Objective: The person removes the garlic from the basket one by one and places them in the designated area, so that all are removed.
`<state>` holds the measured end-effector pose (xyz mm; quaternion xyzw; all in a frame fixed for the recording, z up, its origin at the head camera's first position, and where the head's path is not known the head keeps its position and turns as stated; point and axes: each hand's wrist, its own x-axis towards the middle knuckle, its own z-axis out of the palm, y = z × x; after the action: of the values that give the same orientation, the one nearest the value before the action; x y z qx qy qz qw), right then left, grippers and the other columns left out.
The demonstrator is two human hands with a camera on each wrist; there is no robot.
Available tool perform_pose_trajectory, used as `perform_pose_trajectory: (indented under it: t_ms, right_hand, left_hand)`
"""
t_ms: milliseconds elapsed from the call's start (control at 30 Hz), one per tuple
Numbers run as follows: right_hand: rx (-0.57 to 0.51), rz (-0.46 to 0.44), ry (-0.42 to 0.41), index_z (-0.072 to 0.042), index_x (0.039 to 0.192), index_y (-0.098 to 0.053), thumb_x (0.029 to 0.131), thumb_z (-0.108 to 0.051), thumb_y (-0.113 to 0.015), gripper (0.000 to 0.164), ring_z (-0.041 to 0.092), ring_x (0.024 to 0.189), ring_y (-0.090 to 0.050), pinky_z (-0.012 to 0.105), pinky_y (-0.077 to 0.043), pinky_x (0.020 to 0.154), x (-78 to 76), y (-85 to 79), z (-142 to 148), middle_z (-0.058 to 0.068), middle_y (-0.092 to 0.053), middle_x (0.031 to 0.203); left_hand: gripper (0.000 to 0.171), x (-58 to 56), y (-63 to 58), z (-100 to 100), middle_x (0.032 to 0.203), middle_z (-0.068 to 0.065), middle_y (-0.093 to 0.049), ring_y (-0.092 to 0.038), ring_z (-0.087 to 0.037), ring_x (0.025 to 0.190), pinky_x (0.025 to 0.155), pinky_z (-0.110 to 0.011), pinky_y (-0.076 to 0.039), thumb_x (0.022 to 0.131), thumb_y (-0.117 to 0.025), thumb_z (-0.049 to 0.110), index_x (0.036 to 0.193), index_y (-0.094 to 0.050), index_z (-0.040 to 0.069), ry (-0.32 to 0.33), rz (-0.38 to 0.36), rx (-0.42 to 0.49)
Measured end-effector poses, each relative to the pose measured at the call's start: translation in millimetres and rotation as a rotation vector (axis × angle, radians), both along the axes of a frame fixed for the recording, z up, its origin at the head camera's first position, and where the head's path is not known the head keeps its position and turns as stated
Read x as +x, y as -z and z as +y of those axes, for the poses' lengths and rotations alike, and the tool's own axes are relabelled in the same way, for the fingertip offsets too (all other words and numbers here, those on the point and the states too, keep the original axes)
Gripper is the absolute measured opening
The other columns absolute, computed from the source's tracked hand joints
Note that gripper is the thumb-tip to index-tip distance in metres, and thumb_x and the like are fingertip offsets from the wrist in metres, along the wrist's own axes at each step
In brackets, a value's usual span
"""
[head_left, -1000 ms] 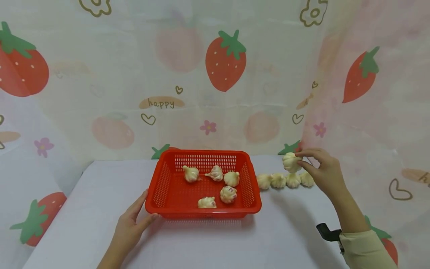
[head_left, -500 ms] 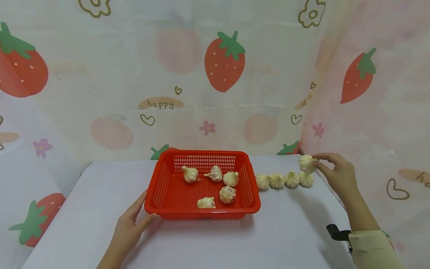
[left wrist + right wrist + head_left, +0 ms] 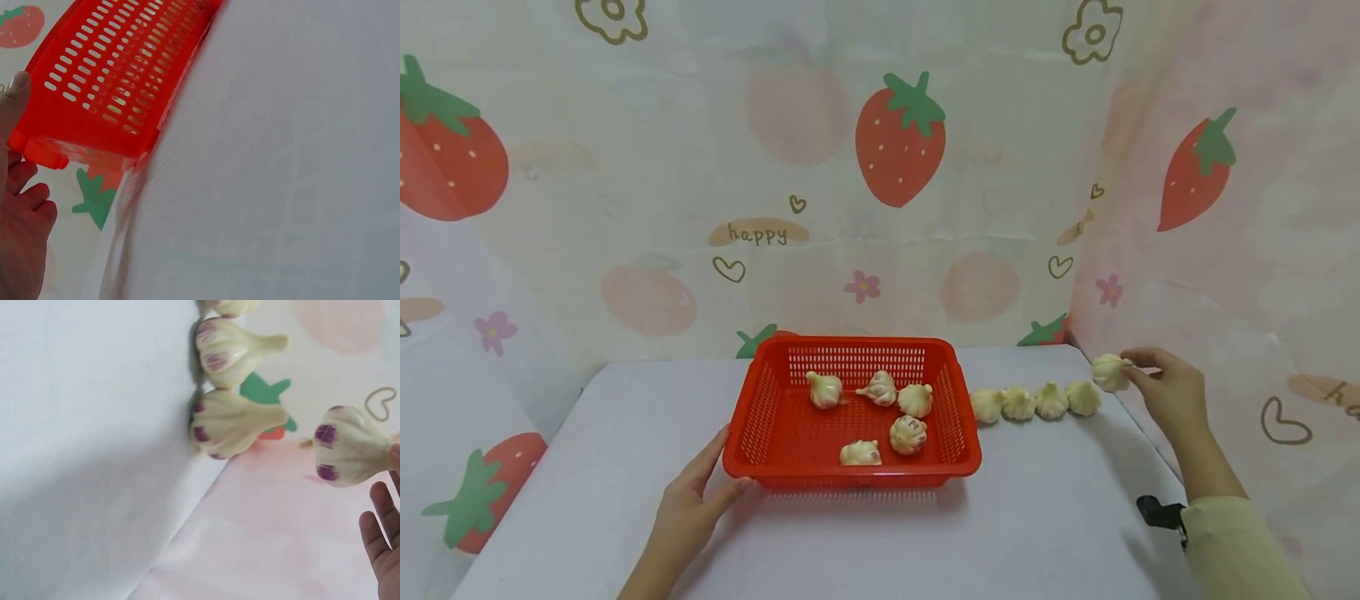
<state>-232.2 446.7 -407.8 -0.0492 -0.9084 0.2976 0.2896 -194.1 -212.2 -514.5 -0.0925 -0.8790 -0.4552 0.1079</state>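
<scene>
Near the garlic row (image 3: 1049, 402), the right hand (image 3: 1176, 398) pinches a raised bulb (image 3: 1108, 373)

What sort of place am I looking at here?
Probably a makeshift work booth: a white-covered table, strawberry-print sheets hanging behind and beside it, and a red basket holding garlic bulbs.

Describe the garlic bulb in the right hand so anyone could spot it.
On the white table, find the red basket, then the row of four garlic bulbs to its right. Just past the row's right end, the right hand pinches a bulb. Unlike its neighbours, it is held off the table.
</scene>
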Motion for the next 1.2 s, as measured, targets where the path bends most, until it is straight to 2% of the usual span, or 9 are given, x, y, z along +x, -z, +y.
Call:
perform_pose_trajectory:
  t_ms: [100, 267, 600, 800, 1067, 1200]
  right_hand:
    - [-0.011, -0.008, 0.012, -0.003, 0.117, -0.074, 0.096, -0.016, -0.074, 0.025, -0.012, 0.075, -0.05, 0.009, -0.045, 0.059, -1.8, 6.4, 5, 0.023, -0.073, 0.111]
    - [-0.009, 0.0, 0.034, -0.001, 0.116, -0.074, 0.095, -0.013, -0.074, 0.024, -0.013, 0.078, -0.049, 0.006, -0.042, 0.065, -6.4, 13.3, 8, 0.023, -0.074, 0.109]
    - [-0.007, -0.035, 0.08, 0.001, 0.115, -0.074, 0.095, -0.01, -0.072, 0.023, -0.016, 0.078, -0.044, 0.017, -0.042, 0.069, -13.9, 35.3, 20, 0.024, -0.074, 0.105]
    - [0.0, -0.068, 0.115, -0.002, 0.117, -0.074, 0.096, -0.014, -0.072, 0.024, -0.009, 0.076, -0.048, 0.019, -0.042, 0.067, -17.6, 44.4, 25, 0.023, -0.075, 0.104]
    - [0.011, -0.062, 0.137, 0.001, 0.114, -0.074, 0.094, -0.011, -0.073, 0.024, -0.001, 0.076, -0.052, 0.02, -0.041, 0.067, -22.5, 54.9, 28, 0.023, -0.075, 0.102]
    - [-0.008, -0.076, 0.149, 0.002, 0.114, -0.074, 0.094, -0.01, -0.072, 0.023, 0.009, 0.081, -0.058, 0.016, -0.041, 0.064, -23.0, 58.3, 29, 0.024, -0.074, 0.104]
  left_hand:
    - [0.084, 0.4, 0.2, 0, 0.163, 0.005, -0.038, -0.035, -0.012, 0.15, 0.101, 0.001, -0.025, 0.091, -0.076, 0.043, 0.161, -0.033, 0.031, 0.0, -0.011, 0.0]
    - [0.083, 0.9, -1.9, 0, 0.163, 0.003, -0.04, -0.036, -0.015, 0.15, 0.101, 0.003, -0.025, 0.091, -0.078, 0.038, 0.161, -0.034, 0.031, 0.005, 0.018, 0.015]
    - [0.083, 2.4, -5.2, 0, 0.162, 0.001, -0.041, -0.037, -0.015, 0.149, 0.101, 0.003, -0.026, 0.091, -0.079, 0.035, 0.16, -0.036, 0.027, 0.014, 0.027, 0.026]
    - [0.083, 2.2, -3.9, 0, 0.163, 0.001, -0.04, -0.038, -0.021, 0.149, 0.101, 0.003, -0.026, 0.091, -0.078, 0.037, 0.161, -0.036, 0.025, 0.011, 0.016, 0.027]
    - [0.082, 1.8, -0.7, 1, 0.163, 0.001, -0.04, -0.034, 0.002, 0.147, 0.103, 0.002, -0.027, 0.091, -0.079, 0.032, 0.16, -0.036, 0.025, 0.036, 0.026, 0.082]
    - [0.081, 2.2, 0.2, 1, 0.163, 0.001, -0.04, -0.035, -0.005, 0.148, 0.103, 0.002, -0.027, 0.091, -0.079, 0.03, 0.16, -0.036, 0.028, 0.039, 0.034, 0.085]
